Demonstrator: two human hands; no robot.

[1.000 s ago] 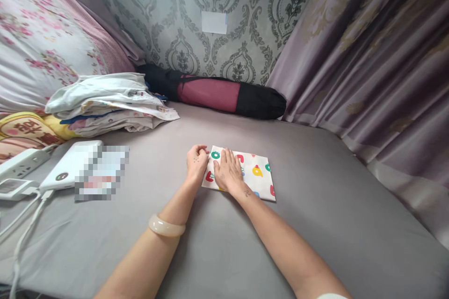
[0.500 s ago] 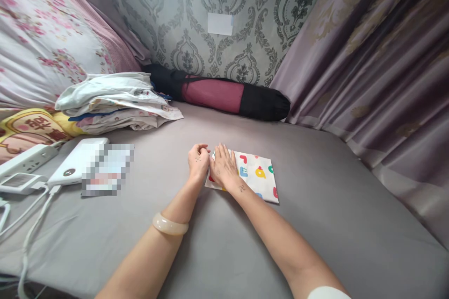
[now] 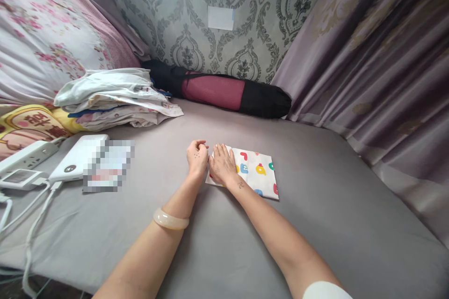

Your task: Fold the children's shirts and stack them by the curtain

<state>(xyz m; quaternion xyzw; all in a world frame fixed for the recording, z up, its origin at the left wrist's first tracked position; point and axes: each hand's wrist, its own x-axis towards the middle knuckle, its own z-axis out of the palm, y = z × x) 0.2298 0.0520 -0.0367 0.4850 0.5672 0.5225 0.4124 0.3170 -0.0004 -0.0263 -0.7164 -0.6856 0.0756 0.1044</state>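
Observation:
A flat, rectangular white piece with a bright letter-like print lies on the grey bed sheet in front of me; whether it is cloth or a covered book I cannot tell. Across its left part my right hand rests flat, fingers stretched out and pointing away from me. Just beside its left edge is my left hand, fingers curled in, close to the right thumb. What those curled fingers hold, if anything, is hidden. A pale bangle circles my left forearm.
To the left are a white power bank, a power strip, white cables and a blurred packet. Folded clothes are piled behind them. A long black and maroon bag lies along the wall; curtains hang right.
The left hand has drawn slightly left of the right hand, its fingers more curled. The right hand stays flat on the printed piece. The camera view has shifted a little.

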